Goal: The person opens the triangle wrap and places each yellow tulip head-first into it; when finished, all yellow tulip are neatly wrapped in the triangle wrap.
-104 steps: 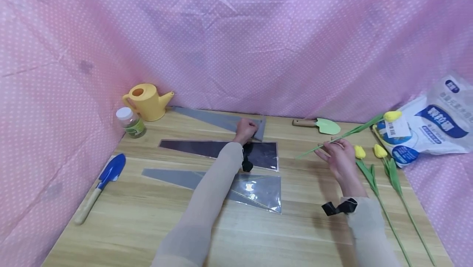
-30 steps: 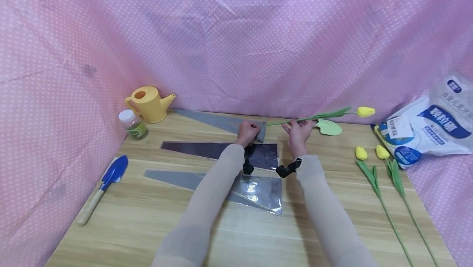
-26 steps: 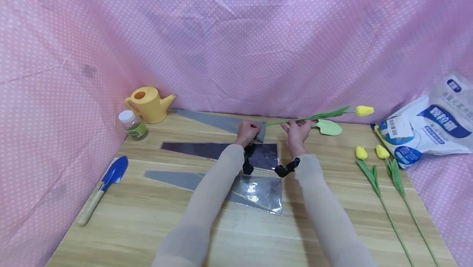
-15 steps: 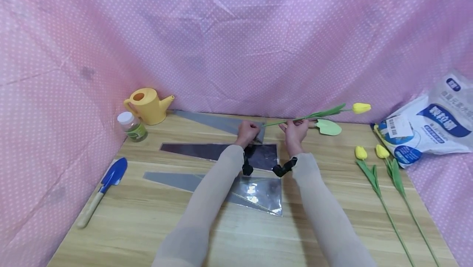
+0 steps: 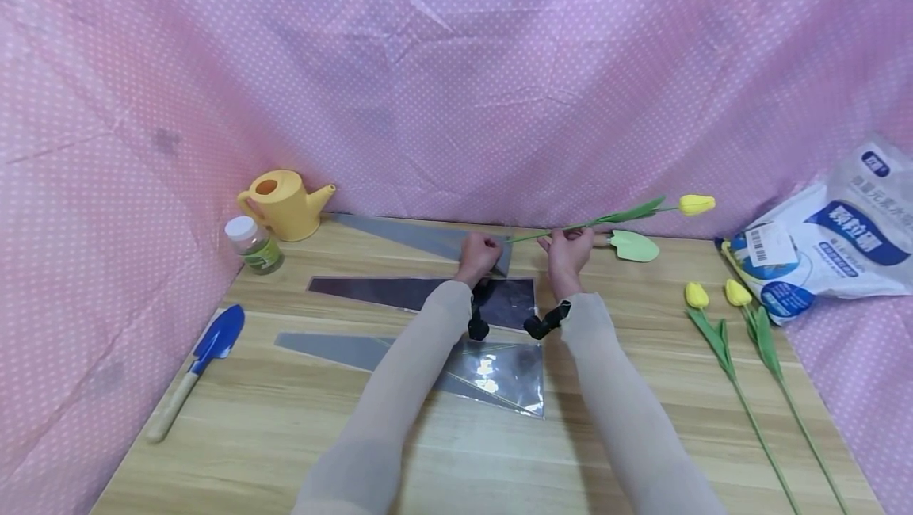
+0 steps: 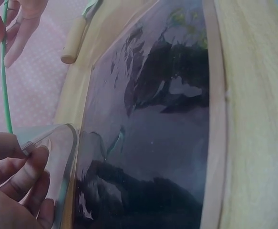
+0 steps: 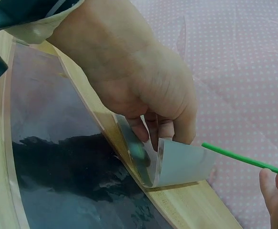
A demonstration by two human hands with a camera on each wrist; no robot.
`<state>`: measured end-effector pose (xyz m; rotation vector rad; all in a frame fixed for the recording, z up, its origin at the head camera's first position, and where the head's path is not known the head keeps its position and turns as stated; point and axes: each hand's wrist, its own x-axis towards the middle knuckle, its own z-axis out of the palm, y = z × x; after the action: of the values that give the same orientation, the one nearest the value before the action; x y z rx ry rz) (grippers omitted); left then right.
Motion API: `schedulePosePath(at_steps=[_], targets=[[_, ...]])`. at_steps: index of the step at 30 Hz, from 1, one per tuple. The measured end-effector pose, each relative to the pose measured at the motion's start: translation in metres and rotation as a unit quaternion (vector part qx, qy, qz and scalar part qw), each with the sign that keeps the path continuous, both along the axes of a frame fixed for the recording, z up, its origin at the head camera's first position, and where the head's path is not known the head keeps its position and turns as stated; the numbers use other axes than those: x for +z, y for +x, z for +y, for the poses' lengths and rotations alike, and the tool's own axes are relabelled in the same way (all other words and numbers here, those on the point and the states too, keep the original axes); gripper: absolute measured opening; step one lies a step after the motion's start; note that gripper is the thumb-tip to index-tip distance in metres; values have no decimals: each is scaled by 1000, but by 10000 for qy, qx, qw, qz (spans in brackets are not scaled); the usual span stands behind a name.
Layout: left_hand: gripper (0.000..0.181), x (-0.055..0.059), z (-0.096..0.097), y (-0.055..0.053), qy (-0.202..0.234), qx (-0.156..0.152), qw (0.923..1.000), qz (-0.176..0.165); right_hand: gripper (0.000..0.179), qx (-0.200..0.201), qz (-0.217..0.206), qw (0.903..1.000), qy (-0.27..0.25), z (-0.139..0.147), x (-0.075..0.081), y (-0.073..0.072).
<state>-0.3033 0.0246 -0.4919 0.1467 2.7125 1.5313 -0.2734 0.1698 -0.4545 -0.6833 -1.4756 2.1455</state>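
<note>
On the left side of the wooden surface (image 5: 649, 317) lies a blue trowel with a pale handle (image 5: 219, 331). Near the middle, the left hand (image 5: 476, 257) has its fingers curled, almost together, and pinches the raised edge of a grey, tapered, transparent plastic sleeve (image 5: 421, 237). Just to the right of these fingers is the bare stem end of a yellow tulip with long green leaves (image 5: 628, 215); whether it touches the sleeve, I cannot tell. The right hand (image 5: 568, 256) pinches this stem between thumb and fingers, and its yellow head is well to their right. Furthest right is a white-and-blue plastic bag (image 5: 849, 238).
</note>
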Motion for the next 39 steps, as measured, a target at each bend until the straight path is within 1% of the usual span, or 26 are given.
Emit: schedulePosePath(at_steps=[3,7,11,19,27,32,35,39], targets=[[22,0,1,1,-89,79,9999,108,36,-28,-4,10000,66,1,0,1],[18,3,3,3,-100,196,9997,88,36,-120,39,9999,39,4,-2,3],[17,6,6,6,-144,209,9996,88,36,-165,35,9998,59,6,-4,5],[16,7,10,8,-354,269,9979,479,34,-175,-6,9996,200,8,-10,8],[15,10,17,12,-274,336,9984,356,27,-119,-89,9992,367,3,-13,10],[14,13,21,13,-163,505,9980,357,25,-210,5,9988,439,2,-14,9],[13,13,23,13,-218,604,9973,361,24,-232,17,9986,482,3,-14,8],[13,15,23,14,-349,658,9969,260,24,-205,-6,9984,526,3,-14,8]])
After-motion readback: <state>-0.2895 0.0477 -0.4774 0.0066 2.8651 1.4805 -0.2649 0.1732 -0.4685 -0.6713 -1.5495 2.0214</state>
